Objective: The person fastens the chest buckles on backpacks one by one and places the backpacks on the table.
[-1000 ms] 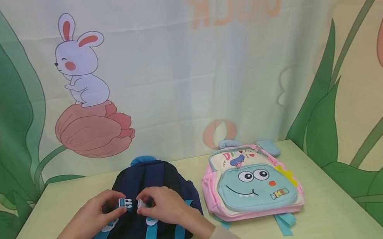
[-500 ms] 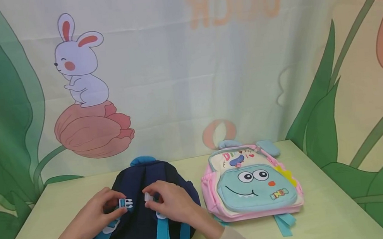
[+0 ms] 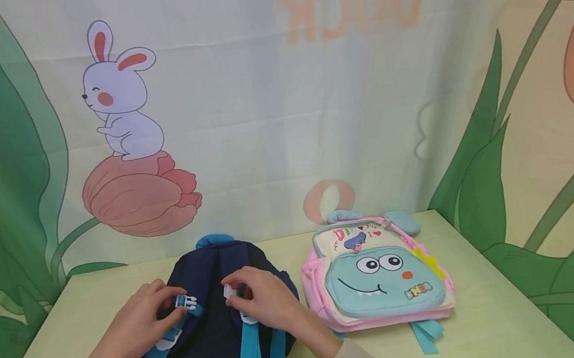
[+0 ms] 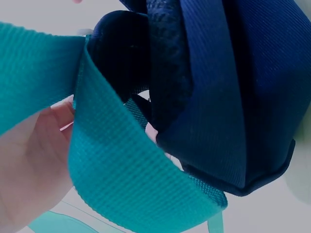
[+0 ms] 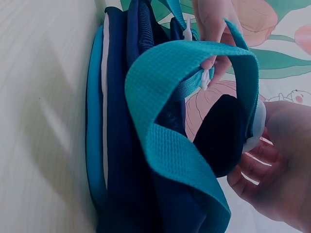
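Note:
A navy backpack (image 3: 200, 351) lies back side up on the table, its teal straps towards me. In the head view my left hand (image 3: 139, 320) pinches the pronged half of a white buckle (image 3: 189, 302) between thumb and fingers. My right hand (image 3: 273, 300) pinches the white socket half (image 3: 229, 291) to the right, and a gap separates the two halves. Both sit over the backpack's upper back. Loose teal webbing (image 4: 116, 155) hides part of the left hand in the left wrist view. A teal strap (image 5: 155, 87) loops beside the right hand in the right wrist view.
To the right lies a pink and light-blue backpack (image 3: 381, 280) with a cartoon face, its straps (image 3: 426, 333) trailing towards the front. Behind the pale table (image 3: 510, 307) hangs a curtain (image 3: 239, 120) printed with a rabbit and tulips.
My right hand has moved right and slightly up with the socket half, widening the gap between the buckle halves. The left hand has barely moved; its pronged half is tilted a little.

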Tool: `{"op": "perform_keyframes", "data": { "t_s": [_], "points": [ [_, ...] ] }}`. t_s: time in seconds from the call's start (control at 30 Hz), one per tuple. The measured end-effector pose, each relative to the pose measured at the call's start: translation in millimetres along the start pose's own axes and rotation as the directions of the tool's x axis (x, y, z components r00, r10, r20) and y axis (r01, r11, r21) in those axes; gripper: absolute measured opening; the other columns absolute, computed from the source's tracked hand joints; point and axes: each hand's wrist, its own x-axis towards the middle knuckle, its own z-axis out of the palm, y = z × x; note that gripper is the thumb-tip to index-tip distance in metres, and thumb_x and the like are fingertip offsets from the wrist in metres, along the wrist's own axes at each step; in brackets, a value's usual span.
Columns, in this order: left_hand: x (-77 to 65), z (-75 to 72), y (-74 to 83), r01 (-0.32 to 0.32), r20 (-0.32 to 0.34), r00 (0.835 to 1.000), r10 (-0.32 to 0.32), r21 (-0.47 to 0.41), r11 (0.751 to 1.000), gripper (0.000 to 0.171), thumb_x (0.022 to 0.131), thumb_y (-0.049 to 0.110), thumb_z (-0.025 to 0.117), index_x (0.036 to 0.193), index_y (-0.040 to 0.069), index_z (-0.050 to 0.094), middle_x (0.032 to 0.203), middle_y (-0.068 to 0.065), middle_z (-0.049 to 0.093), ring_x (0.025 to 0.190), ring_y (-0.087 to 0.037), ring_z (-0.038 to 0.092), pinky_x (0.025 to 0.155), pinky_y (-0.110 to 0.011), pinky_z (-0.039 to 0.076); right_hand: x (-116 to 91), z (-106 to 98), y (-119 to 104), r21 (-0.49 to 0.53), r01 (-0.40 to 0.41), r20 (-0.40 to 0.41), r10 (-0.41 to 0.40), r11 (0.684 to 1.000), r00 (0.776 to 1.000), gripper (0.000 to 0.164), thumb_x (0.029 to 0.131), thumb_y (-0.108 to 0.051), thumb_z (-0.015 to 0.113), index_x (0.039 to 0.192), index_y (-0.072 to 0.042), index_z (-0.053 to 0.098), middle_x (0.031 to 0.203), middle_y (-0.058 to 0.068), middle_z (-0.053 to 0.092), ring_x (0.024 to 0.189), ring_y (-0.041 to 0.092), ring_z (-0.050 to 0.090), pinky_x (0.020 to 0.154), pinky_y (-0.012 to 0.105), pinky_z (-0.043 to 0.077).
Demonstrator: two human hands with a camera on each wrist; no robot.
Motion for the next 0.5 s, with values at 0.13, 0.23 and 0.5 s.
{"op": "perform_keyframes", "data": {
  "t_s": [0.13,0.23,0.5],
  "points": [
    [-0.8,-0.4,1.3,-0.019,-0.007,1.000,0.019,0.039,0.999,0.031,0.090,0.028,0.072,0.117,0.011,0.071,0.081,0.005,0.046,0.078,-0.012,0.042,0.064,-0.026,0.035,-1.1,-0.8,2.1,0.038,-0.012,-0.001,0.013,0.999,1.000,0.030,0.094,-0.028,0.069,0.123,-0.018,0.068,0.106,-0.003,0.068,0.082,0.002,0.062,0.071,0.012,0.047],
    [-0.9,0.2,1.4,-0.017,0.000,1.000,0.017,0.042,0.999,0.031,0.094,0.029,0.067,0.119,0.010,0.070,0.083,0.005,0.048,0.079,-0.012,0.043,0.065,-0.027,0.037,-1.7,-0.7,3.0,0.058,-0.015,-0.006,0.016,0.998,1.000,0.031,0.095,-0.027,0.068,0.124,-0.017,0.067,0.107,-0.002,0.069,0.085,0.003,0.063,0.072,0.013,0.048],
    [0.1,2.9,-0.1,0.037,0.050,0.998,-0.035,-0.042,0.998,0.036,0.101,0.039,0.056,0.124,0.013,0.066,0.097,0.004,0.057,0.089,-0.015,0.050,0.078,-0.036,0.048,-2.3,-0.9,3.2,0.077,-0.025,-0.014,0.026,0.997,1.000,0.031,0.095,-0.025,0.068,0.125,-0.015,0.066,0.111,-0.001,0.070,0.091,0.003,0.065,0.079,0.014,0.051]
  ]
}}
